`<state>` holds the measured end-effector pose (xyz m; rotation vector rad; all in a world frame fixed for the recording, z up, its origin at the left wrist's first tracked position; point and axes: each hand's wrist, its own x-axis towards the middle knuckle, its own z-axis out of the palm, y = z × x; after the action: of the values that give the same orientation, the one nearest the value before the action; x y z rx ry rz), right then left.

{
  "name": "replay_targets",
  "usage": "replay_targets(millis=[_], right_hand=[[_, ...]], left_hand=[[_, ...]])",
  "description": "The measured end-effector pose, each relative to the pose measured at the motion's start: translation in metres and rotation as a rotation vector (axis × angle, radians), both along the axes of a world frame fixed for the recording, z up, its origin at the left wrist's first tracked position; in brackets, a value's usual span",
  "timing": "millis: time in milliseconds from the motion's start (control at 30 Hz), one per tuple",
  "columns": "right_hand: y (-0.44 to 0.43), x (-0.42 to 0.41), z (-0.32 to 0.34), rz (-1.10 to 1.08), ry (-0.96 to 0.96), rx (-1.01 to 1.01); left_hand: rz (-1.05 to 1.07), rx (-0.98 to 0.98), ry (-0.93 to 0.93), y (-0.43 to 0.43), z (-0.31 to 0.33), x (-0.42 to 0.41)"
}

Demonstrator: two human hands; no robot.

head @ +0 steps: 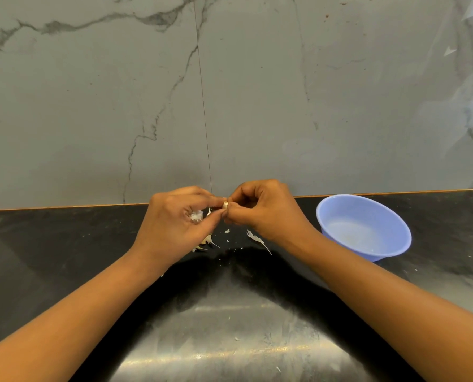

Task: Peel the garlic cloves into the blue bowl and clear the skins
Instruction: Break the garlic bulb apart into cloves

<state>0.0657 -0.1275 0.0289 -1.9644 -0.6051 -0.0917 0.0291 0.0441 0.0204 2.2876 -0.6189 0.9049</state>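
Early-to-mid task, judging by the layout: loose skins are scattered on the dark bench at about 6 o'clock from the hands, with a few specks nearer the front edge, so some peeling is done. The blue bowl, at 3 o'clock from the hands and well apart from them, shows no clear clove inside, only a pale patch on its floor that could be glare; cannot tell. Left to do: finish this clove, drop it in the bowl, peel any others, and gather the skins, none of which are cleared yet. The left hand has its fingers curled in, thumb and fingertips pinching the garlic clove, with a white bit tucked in the palm; skin or more garlic, cannot tell. The clove is held above the bench at the back, between both hands, not resting on anything. The right hand is also curled tight, thumb and forefinger nipping the same clove from the 3 o'clock side, likely picking at the skin.
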Motion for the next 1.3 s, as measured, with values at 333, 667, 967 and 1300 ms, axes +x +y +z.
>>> replay_targets(millis=[333, 667, 967, 1300], right_hand=[[0.002, 0.001, 0.007, 0.04, 0.423, 0.32], [0.001, 0.002, 0.004, 0.032, 0.674, 0.505], [0.01, -0.002, -0.002, 0.101, 0.589, 0.349], [0.009, -0.004, 0.0, -0.047, 0.108, 0.101]], left_hand=[[-0.026, -0.462, 0.402, -0.007, 0.009, -0.004], [-0.091, -0.95, 0.841, 0.002, 0.014, 0.006], [0.015, -0.923, 0.927, 0.031, 0.022, 0.014], [-0.021, -0.832, 0.882, 0.022, 0.028, 0.008]])
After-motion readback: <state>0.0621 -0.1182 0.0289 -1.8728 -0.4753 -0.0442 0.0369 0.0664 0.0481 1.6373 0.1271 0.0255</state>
